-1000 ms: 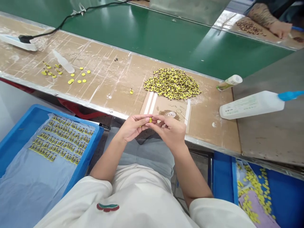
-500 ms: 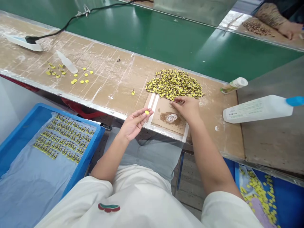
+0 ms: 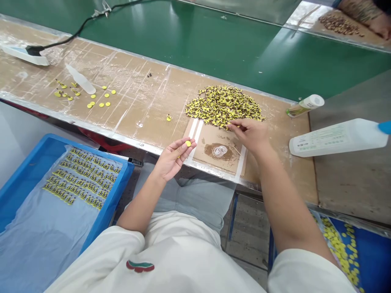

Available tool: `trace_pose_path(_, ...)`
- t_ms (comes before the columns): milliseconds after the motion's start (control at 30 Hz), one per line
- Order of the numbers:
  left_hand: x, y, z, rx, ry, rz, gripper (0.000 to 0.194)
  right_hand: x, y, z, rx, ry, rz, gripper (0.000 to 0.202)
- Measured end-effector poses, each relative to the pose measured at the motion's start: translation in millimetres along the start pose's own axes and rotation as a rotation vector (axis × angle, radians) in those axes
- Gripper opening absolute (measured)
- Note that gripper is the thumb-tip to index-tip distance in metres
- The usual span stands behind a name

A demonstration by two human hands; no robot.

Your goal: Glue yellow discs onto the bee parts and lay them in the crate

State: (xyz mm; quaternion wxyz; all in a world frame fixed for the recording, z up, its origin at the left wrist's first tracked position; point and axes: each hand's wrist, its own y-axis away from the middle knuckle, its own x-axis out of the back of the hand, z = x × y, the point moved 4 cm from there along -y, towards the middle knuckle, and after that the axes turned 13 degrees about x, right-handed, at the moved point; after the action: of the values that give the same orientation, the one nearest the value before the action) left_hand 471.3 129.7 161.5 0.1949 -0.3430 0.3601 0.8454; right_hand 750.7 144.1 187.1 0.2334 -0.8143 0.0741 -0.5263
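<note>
My left hand (image 3: 174,158) pinches a small round yellow disc (image 3: 188,143) between thumb and fingers, just off the front edge of the bench. My right hand (image 3: 252,135) has its thumb and fingertips pressed together at the front edge of a heap of small yellow-and-brown pieces (image 3: 224,106); whatever lies in that pinch is too small to make out. Between the hands, a small clear cup (image 3: 220,151) sits on a wet brown patch of a taped cardboard sheet (image 3: 204,156). One yellow disc with a dark piece standing on it (image 3: 169,117) rests left of the heap.
Loose yellow discs (image 3: 106,95) lie by a white squeeze bottle (image 3: 81,80) at left. A blue tray (image 3: 45,142) holds rows of assembled pieces. At right are a large white bottle (image 3: 336,138), a cylindrical container (image 3: 305,106) and a blue bin (image 3: 372,252) of discs.
My right hand has shifted slightly right along the heap's front edge, its fingertips still together. My left hand keeps the yellow disc in nearly the same spot. The camera view has moved a little.
</note>
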Motion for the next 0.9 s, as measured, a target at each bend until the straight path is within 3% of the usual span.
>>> trace_pose_path(133, -0.5, -2, -2, 0.005, -0.012, 0.022, 0.025, 7, 7, 7, -0.059, -0.045, 0.026, 0.029)
trace_pose_path(467, -1.2, -4, -3, -0.020, 0.012, 0.022, 0.023, -5, 24, -7, 0.099, 0.003, -0.030, 0.024)
trace_pose_path(767, -4.1, -5, -3, -0.029, 0.014, 0.023, 0.026, 7, 24, -8, 0.139, 0.249, -0.105, 0.028)
trace_pose_path(900, -4.0, -5, -4, 0.008, 0.048, 0.059, 0.025, 2, 25, -8, 0.159, 0.205, -0.123, 0.026)
